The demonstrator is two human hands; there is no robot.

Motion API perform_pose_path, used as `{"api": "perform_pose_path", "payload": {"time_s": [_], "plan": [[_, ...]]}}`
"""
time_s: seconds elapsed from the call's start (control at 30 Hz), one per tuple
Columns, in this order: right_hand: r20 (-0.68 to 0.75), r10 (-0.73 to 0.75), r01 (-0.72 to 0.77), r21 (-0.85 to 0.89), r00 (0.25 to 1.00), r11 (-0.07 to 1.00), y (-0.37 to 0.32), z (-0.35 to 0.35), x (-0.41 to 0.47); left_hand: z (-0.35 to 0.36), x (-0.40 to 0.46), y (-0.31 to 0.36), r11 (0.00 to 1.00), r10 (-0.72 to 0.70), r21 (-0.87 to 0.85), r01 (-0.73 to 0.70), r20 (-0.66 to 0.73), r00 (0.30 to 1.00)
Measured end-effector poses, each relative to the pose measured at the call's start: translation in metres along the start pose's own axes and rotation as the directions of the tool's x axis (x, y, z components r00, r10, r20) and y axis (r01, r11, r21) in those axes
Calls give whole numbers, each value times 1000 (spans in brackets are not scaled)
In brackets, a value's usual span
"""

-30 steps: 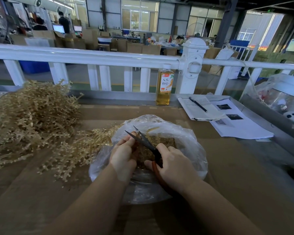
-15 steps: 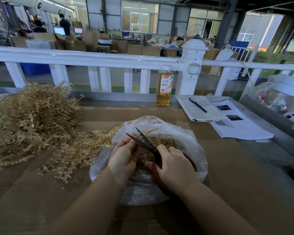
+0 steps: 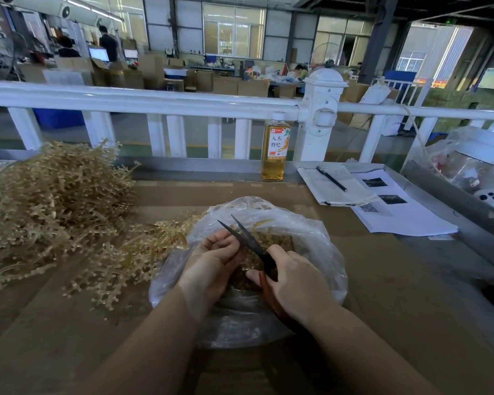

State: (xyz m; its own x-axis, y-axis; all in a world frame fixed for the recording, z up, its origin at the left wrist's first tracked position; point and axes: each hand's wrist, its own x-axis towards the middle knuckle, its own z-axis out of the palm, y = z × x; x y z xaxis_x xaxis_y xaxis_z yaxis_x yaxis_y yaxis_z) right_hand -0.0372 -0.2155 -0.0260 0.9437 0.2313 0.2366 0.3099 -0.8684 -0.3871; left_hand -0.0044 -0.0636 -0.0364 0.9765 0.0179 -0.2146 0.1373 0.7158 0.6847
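My right hand [image 3: 294, 283] grips dark scissors [image 3: 248, 238] with reddish handles; the blades stand slightly apart and point up and left. Just left of the blades, my left hand [image 3: 211, 260] has its fingers curled in towards them, pinching something small that I cannot make out. Both hands hover over a clear plastic bag [image 3: 320, 243] that holds small golden-brown cut pieces [image 3: 277, 240]. A big heap of golden branching sprigs [image 3: 49, 206] lies at the left and reaches to the bag's edge.
The brown cardboard-covered table [image 3: 382, 295] has a raised metal rim. An amber drink bottle [image 3: 275, 146] stands at the back by the white railing [image 3: 154, 99]. A notebook with a pen [image 3: 331, 179] and printed sheets [image 3: 399, 215] lie at the right; bagged items [image 3: 474, 163] sit further right.
The scissor blades have closed a little. My left hand's fingers have shifted slightly against the blades. Both hands stay over the bag.
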Motion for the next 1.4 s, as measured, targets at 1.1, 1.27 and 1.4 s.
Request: {"api": "perform_pose_path", "payload": {"time_s": [1.1,1.27,1.4], "plan": [[-66,-52,51,-13,996,999,-12,5,6,3,-2,7,984,-179,-43,176,-113,977],[-71,-59,61,15,996,998,-11,7,6,3,-2,7,984,-175,-37,172,-101,979],[-59,-56,57,21,997,998,-10,8,7,2,-1,8,984,-175,-44,172,-69,982]]}}
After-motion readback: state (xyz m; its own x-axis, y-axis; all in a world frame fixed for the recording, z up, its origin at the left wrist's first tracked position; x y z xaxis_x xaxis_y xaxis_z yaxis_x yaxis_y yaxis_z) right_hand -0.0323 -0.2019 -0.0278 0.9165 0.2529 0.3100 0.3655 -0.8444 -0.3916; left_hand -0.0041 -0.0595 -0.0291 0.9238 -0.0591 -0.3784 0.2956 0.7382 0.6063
